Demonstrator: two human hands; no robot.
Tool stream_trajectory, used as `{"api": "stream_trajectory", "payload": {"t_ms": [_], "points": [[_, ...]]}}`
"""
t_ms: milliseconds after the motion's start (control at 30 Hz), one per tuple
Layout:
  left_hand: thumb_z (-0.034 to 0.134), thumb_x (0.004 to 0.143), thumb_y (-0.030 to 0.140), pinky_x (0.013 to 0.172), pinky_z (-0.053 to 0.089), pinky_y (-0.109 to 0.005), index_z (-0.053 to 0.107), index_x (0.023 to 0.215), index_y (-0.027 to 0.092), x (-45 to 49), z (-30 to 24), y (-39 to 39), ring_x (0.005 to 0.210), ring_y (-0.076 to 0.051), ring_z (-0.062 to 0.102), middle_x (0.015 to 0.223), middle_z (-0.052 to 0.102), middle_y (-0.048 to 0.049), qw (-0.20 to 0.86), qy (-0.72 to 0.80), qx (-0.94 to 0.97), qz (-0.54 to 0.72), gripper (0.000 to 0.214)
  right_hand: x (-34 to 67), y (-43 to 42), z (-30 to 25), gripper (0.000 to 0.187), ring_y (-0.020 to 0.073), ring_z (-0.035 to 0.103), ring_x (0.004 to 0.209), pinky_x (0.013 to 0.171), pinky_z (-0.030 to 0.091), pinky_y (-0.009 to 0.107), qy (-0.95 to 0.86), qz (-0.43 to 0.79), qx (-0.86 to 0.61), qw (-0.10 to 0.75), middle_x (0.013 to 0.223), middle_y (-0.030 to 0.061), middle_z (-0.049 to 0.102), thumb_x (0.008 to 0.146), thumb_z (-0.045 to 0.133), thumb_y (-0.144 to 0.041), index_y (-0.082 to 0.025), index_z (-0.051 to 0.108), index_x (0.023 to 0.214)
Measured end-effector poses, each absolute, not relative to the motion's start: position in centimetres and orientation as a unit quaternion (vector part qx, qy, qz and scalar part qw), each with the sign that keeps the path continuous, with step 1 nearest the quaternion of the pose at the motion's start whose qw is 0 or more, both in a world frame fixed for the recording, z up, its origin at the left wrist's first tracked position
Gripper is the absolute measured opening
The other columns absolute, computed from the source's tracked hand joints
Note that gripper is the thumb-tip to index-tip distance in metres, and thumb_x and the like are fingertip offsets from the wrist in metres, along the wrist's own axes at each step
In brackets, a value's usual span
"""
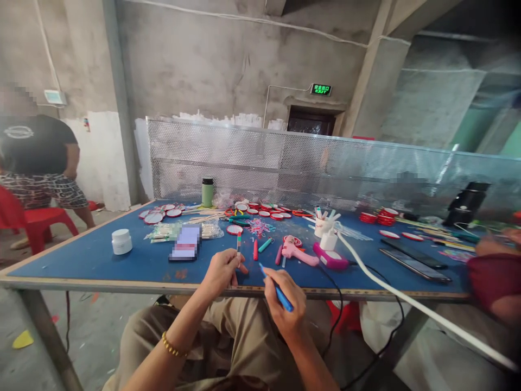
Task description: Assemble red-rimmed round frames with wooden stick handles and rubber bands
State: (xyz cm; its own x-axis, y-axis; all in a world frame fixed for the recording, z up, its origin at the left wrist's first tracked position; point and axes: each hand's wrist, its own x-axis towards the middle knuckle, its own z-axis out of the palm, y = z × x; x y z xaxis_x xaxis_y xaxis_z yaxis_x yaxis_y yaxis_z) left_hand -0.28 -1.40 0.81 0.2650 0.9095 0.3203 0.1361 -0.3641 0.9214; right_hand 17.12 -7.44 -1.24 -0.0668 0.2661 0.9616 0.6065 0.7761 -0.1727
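My left hand (222,271) is closed at the table's front edge, pinching a slim upright stick (239,243) with white, green and dark bands. In my right hand (287,301) is a blue pen (284,298), gripped as for writing, its tip pointing up and left towards the left hand. The pen and the stick are apart. Just beyond the hands lie a red marker-like tube (255,250) and a teal one (266,245). A round red-rimmed white disc (235,230) sits behind the stick. To the right rests a pink glue gun (295,250).
On the blue table (148,273) stand a white jar (121,243) and a green bottle (207,194); a phone (185,243) lies left. A magenta device (330,257), a white cable (391,288) and two dark phones (415,264) are right. Another person's arm (494,277) reaches the table's right end.
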Motion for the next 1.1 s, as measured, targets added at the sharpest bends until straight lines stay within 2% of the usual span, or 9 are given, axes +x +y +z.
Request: {"api": "stream_trajectory", "payload": {"t_ms": [167,300,433,600,700,833,967,1033,1100], "points": [[0.046,0.089,0.040,0.038,0.032,-0.019,0.058,0.086,0.015,-0.2,0.7,-1.2,0.036,-0.007,0.051,0.079,0.075,-0.0058,0.424,0.392,0.678,0.456,0.028,20.9,-8.2,-1.3,0.024,0.0157,0.064,0.082,0.076,0.052,0.029,-0.698,-0.149,-0.364,0.598,0.091,0.0058,0.066,0.092,0.054,-0.006,-0.019,0.064,0.110],[0.047,0.088,0.039,0.036,0.031,-0.018,0.058,0.088,0.014,-0.2,1.1,-1.2,0.036,-0.006,0.050,0.083,0.075,-0.0075,0.446,0.397,0.669,0.442,0.028,22.4,-6.7,0.1,0.019,0.0195,0.062,0.092,0.085,0.047,0.035,-0.724,-0.204,-0.409,0.517,0.096,0.0058,0.067,0.094,0.055,-0.013,-0.020,0.063,0.110],[0.047,0.088,0.038,0.032,0.031,-0.017,0.054,0.093,0.013,0.0,1.7,-1.1,0.034,-0.006,0.049,0.087,0.075,-0.0089,0.491,0.404,0.647,0.421,0.026,22.6,-4.3,2.0,0.019,0.0233,0.061,0.097,0.087,0.042,0.039,-0.756,-0.277,-0.454,0.382,0.094,0.0060,0.068,0.093,0.055,-0.015,-0.019,0.064,0.109],[0.046,0.087,0.035,0.030,0.032,-0.016,0.043,0.087,0.017,0.5,2.4,-0.6,0.032,-0.007,0.051,0.083,0.076,-0.0087,0.518,0.420,0.622,0.410,0.017,22.2,-0.6,3.4,0.018,0.0248,0.056,0.087,0.081,0.036,0.040,-0.789,-0.301,-0.510,0.163,0.085,0.0046,0.064,0.084,0.058,-0.006,-0.020,0.066,0.092],[0.049,0.085,0.038,0.029,0.029,-0.016,0.043,0.084,0.018,0.5,3.1,-0.3,0.031,-0.007,0.050,0.079,0.075,-0.0082,0.544,0.436,0.604,0.386,0.021,22.0,1.1,3.5,0.018,0.0249,0.053,0.081,0.082,0.034,0.042,-0.803,-0.314,-0.498,0.096,0.081,0.0044,0.061,0.087,0.053,-0.005,-0.020,0.063,0.083],[0.058,0.078,0.043,0.030,0.031,-0.017,0.051,0.081,0.016,-0.3,4.2,0.5,0.036,-0.007,0.053,0.080,0.073,-0.0064,0.557,0.448,0.595,0.366,0.028,21.9,2.3,3.3,0.019,0.0261,0.051,0.080,0.079,0.033,0.042,-0.807,-0.311,-0.496,0.079,0.078,0.0046,0.059,0.088,0.053,-0.006,-0.020,0.061,0.078],[0.061,0.076,0.042,0.033,0.025,-0.015,0.057,0.072,0.016,-1.0,4.7,2.1,0.034,-0.005,0.037,0.046,0.050,0.0057,0.494,0.502,0.607,0.370,0.027,22.0,2.3,3.2,0.026,0.0259,0.051,0.078,0.082,0.033,0.044,-0.797,-0.306,-0.511,0.103,0.078,0.0057,0.060,0.084,0.050,0.001,-0.020,0.065,0.079],[0.060,0.077,0.041,0.032,0.022,-0.016,0.056,0.070,0.017,-0.7,4.5,2.9,0.032,-0.005,0.032,0.042,0.044,0.0074,0.483,0.525,0.605,0.353,0.026,22.2,1.9,3.4,0.028,0.0252,0.052,0.076,0.082,0.034,0.043,-0.792,-0.306,-0.511,0.133,0.078,0.0061,0.061,0.083,0.050,0.001,-0.019,0.068,0.087],[0.058,0.077,0.038,0.032,0.024,-0.017,0.055,0.073,0.017,-0.2,4.1,3.8,0.035,-0.006,0.037,0.051,0.053,0.0046,0.483,0.531,0.606,0.343,0.022,22.3,1.1,3.5,0.030,0.0254,0.052,0.079,0.078,0.035,0.041,-0.791,-0.305,-0.495,0.189,0.082,0.0071,0.063,0.084,0.051,-0.003,-0.017,0.068,0.104]]}}
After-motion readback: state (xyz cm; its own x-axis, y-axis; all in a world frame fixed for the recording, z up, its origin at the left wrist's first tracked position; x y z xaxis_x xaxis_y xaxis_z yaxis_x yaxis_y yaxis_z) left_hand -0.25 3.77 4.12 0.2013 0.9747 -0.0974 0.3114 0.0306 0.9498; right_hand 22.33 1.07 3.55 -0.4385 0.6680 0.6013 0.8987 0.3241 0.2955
